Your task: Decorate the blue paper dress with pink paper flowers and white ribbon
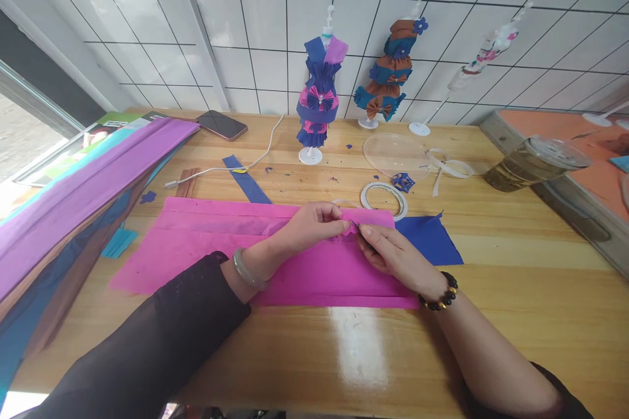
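Note:
Between its thumb and fingertips, my left hand (314, 226) pinches a small piece of pink paper (349, 228) with a wavy edge. My right hand (390, 254) is closed round small dark scissors (362, 234), mostly hidden by the fingers, with the tip at the pink piece. Both hands are above a large folded sheet of pink paper (314, 281) lying on the wooden table. A dark blue paper piece (427, 239) lies partly under the pink sheet, to the right of my right hand. A roll of white tape (364, 200) is just beyond the hands.
Behind stand a doll form in blue and pink paper (319, 108), a brown and blue one (388, 78) and a floral-wrapped one (486, 59). Left are layered coloured papers (122, 163), a phone (222, 125) and a white cable (206, 169). A drink cup (525, 167) stands right.

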`<action>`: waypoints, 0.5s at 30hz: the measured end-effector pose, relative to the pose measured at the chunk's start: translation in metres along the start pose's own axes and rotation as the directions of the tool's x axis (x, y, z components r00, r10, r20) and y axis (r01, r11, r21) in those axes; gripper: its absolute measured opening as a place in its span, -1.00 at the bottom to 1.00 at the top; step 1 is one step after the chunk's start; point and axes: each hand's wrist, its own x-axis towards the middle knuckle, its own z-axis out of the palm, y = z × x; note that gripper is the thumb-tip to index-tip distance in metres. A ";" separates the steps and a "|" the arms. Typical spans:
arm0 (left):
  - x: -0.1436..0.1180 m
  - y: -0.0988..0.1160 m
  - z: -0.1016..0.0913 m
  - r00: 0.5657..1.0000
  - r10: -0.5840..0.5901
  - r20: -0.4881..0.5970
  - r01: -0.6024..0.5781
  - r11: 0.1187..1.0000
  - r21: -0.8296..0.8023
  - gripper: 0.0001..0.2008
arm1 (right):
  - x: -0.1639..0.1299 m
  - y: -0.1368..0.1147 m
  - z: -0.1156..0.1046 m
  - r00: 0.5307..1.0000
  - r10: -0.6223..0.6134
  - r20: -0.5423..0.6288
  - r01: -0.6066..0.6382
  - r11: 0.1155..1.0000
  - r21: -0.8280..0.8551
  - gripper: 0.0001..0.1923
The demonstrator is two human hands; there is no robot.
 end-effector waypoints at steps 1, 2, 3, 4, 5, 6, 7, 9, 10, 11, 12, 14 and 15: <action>0.000 -0.001 0.000 1.000 0.005 0.007 -0.005 1.000 -0.003 -0.81 | 0.000 0.000 0.000 1.000 0.000 0.000 0.000 1.000 0.002 -0.55; 0.000 -0.001 0.000 1.000 0.008 0.012 -0.008 1.000 -0.004 -0.80 | 0.000 -0.001 0.001 1.000 0.003 0.001 -0.003 1.000 0.006 -0.55; -0.001 -0.001 0.000 1.000 0.010 0.014 -0.009 1.000 -0.005 -0.80 | 0.000 -0.001 0.001 1.000 0.006 0.003 -0.006 1.000 0.014 -0.55; -0.001 -0.002 -0.001 1.000 0.008 0.016 -0.008 1.000 -0.005 -0.79 | 0.000 -0.001 0.001 1.000 0.010 0.005 -0.010 1.000 0.022 -0.56; -0.001 -0.002 -0.001 1.000 0.006 0.016 -0.006 1.000 -0.006 -0.79 | 0.000 0.000 0.001 1.000 0.014 0.009 -0.014 0.999 0.030 -0.56; -0.001 -0.002 -0.001 1.000 0.003 0.015 -0.003 1.000 -0.009 -0.79 | 0.000 0.000 0.001 1.000 0.015 0.012 -0.015 0.999 0.034 -0.56; -0.001 -0.002 -0.001 1.000 0.002 0.012 -0.002 1.000 -0.013 -0.78 | 0.000 0.000 0.001 1.000 0.014 0.014 -0.015 0.999 0.033 -0.56; 0.000 -0.003 -0.001 1.000 0.003 0.004 -0.003 1.000 -0.017 -0.78 | 0.000 0.001 0.000 1.000 0.014 0.015 -0.014 1.000 0.023 -0.55; 0.000 -0.003 -0.001 1.000 0.004 -0.001 -0.004 1.000 -0.018 -0.78 | 0.000 0.001 0.000 1.000 0.016 0.014 -0.017 1.000 0.019 -0.55; 0.000 -0.003 -0.001 1.000 0.004 -0.004 -0.004 1.000 -0.016 -0.78 | 0.000 0.001 0.000 1.000 0.020 0.013 -0.020 1.000 0.017 -0.55; 0.000 -0.004 -0.001 1.000 0.005 -0.006 -0.005 1.000 -0.016 -0.78 | 0.000 0.001 -0.001 1.000 0.022 0.012 -0.023 1.000 0.017 -0.54; 0.001 -0.004 -0.001 1.000 0.009 -0.005 -0.009 1.000 -0.018 -0.79 | 0.000 0.001 -0.001 1.000 0.026 0.015 -0.026 1.000 0.018 -0.54; 0.001 -0.004 -0.001 1.000 0.011 -0.004 -0.011 1.000 -0.016 -0.80 | 0.000 0.001 -0.001 1.000 0.024 0.014 -0.024 1.000 0.015 -0.54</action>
